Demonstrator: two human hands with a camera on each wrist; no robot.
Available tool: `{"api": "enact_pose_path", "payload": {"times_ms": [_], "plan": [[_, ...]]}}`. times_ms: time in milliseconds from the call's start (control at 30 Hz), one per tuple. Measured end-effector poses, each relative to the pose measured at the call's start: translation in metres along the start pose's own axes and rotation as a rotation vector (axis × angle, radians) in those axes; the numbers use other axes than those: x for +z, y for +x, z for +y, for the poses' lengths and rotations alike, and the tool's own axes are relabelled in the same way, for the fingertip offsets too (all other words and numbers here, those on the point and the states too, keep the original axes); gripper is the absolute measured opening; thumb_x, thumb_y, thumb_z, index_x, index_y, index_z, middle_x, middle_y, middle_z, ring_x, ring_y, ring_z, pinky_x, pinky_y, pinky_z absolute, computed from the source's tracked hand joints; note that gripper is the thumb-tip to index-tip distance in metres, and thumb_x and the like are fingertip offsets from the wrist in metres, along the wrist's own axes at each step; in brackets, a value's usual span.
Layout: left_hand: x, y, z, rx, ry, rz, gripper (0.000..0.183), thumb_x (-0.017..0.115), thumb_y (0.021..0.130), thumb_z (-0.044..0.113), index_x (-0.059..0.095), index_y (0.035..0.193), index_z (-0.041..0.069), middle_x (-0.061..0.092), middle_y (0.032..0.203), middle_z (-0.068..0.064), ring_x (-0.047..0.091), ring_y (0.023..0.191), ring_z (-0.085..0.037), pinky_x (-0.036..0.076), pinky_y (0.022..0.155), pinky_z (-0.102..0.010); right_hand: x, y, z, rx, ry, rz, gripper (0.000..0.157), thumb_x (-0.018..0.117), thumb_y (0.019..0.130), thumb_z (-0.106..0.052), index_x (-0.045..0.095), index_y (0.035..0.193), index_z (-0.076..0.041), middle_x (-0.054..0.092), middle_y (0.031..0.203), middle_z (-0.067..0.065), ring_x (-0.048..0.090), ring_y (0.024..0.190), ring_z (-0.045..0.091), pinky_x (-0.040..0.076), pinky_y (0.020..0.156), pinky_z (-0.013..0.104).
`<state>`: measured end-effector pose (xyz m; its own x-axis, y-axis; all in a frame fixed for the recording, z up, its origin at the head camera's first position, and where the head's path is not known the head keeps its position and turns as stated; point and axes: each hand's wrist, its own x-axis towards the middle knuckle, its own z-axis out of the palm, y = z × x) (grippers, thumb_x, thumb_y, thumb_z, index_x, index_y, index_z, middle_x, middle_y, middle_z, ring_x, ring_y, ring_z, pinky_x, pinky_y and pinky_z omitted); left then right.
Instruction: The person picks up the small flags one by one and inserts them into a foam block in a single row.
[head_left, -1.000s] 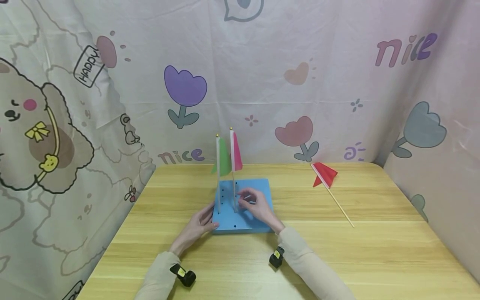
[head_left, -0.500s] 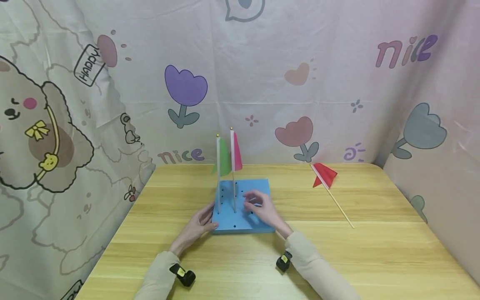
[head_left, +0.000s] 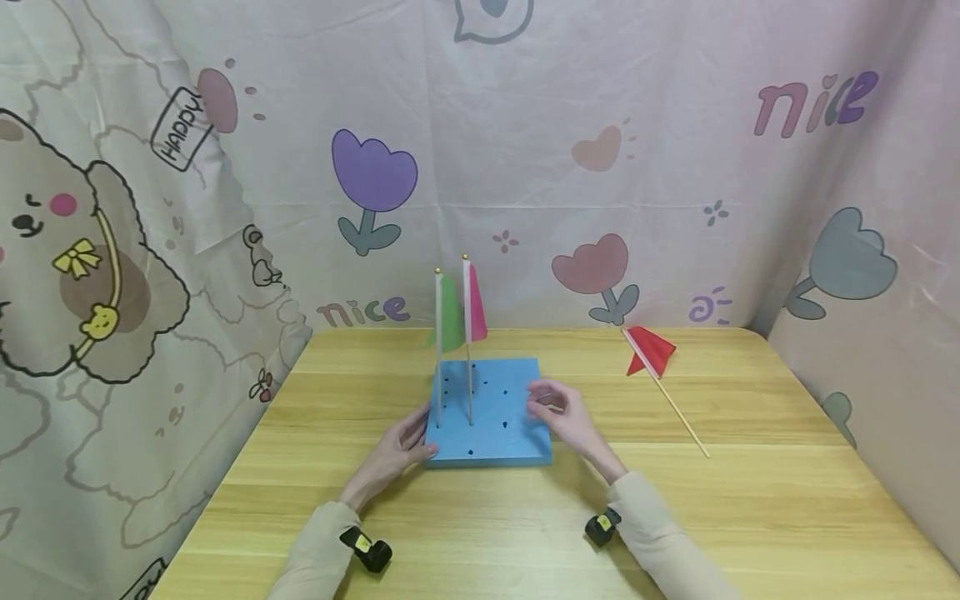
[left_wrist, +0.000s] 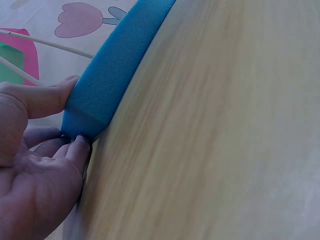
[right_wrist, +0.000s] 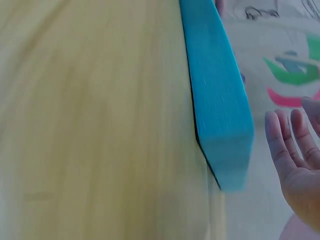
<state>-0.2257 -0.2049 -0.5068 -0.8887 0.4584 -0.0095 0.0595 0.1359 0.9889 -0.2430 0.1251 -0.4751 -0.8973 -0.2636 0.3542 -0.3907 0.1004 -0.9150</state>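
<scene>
A blue foam block (head_left: 489, 440) with several small holes lies on the table. From its left part rise two small flags on thin sticks, a green flag (head_left: 451, 315) and a pink flag (head_left: 476, 305). My left hand (head_left: 396, 451) grips the block's left edge. In the left wrist view the thumb (left_wrist: 52, 100) presses the top and the fingers bend against the side. Over the block's right edge hovers my right hand (head_left: 567, 415), its fingers loosely bent and holding nothing. The right wrist view has the same hand (right_wrist: 300, 160) apart from the block.
A red flag (head_left: 652, 350) on a stick lies on the wooden table (head_left: 750, 500) to the right of the block. Behind the table hangs a printed curtain (head_left: 495, 125). Each wrist carries a small black camera (head_left: 602, 527).
My right hand has moved rightward from beside the pink flag's stick to the block's right edge. The left hand keeps its grip, and both flags stay upright.
</scene>
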Motion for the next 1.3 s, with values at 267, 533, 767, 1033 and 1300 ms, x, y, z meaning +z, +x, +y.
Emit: {"api": "enact_pose_path", "payload": {"times_ms": [267,533,767,1033,1300], "plan": [[0.0,0.001,0.0,0.006,-0.009,-0.007,0.087,0.066,0.091,0.011,0.009,0.156,0.004,0.004,0.164,-0.017,0.011,0.15,-0.034,0.025,0.118,-0.028,-0.05,-0.015,0.005,0.03,-0.039,0.136,0.03,0.063,0.091,0.001,0.058,0.118,0.012,0.061,0.102,0.034,0.07,0.083,0.017,0.064,0.077,0.029],[0.0,0.0,0.002,0.005,-0.011,-0.006,0.086,0.066,0.092,0.01,0.009,0.156,0.003,0.004,0.164,-0.017,0.011,0.151,-0.033,0.024,0.118,-0.028,-0.105,-0.035,0.007,0.043,-0.088,0.273,0.029,0.065,0.09,0.001,0.058,0.116,0.011,0.069,0.094,0.006,0.069,0.078,0.005,0.062,0.071,0.02],[0.001,0.001,0.001,-0.005,0.003,0.0,0.086,0.067,0.092,0.012,0.01,0.156,0.003,0.005,0.164,-0.017,0.012,0.15,-0.034,0.025,0.119,-0.031,-0.155,-0.06,0.018,0.128,-0.019,0.405,0.027,0.069,0.086,0.003,0.068,0.103,-0.017,0.072,0.088,-0.013,0.067,0.08,-0.003,0.057,0.07,0.009],[0.0,-0.001,0.002,-0.026,0.004,0.012,0.086,0.066,0.092,0.013,0.01,0.156,0.004,0.005,0.164,-0.017,0.012,0.15,-0.035,0.031,0.116,-0.023,-0.185,-0.076,0.027,0.225,-0.042,0.455,0.033,0.068,0.086,0.006,0.068,0.1,-0.024,0.072,0.084,-0.018,0.065,0.079,-0.006,0.053,0.07,0.005],[0.001,0.0,0.002,-0.032,-0.015,0.007,0.086,0.066,0.092,0.013,0.009,0.156,0.005,0.005,0.165,-0.015,0.012,0.151,-0.033,0.028,0.118,-0.028,-0.196,-0.08,0.039,0.255,-0.117,0.436,0.027,0.068,0.085,0.005,0.066,0.111,-0.002,0.07,0.086,-0.022,0.063,0.08,-0.007,0.052,0.071,0.004]]}}
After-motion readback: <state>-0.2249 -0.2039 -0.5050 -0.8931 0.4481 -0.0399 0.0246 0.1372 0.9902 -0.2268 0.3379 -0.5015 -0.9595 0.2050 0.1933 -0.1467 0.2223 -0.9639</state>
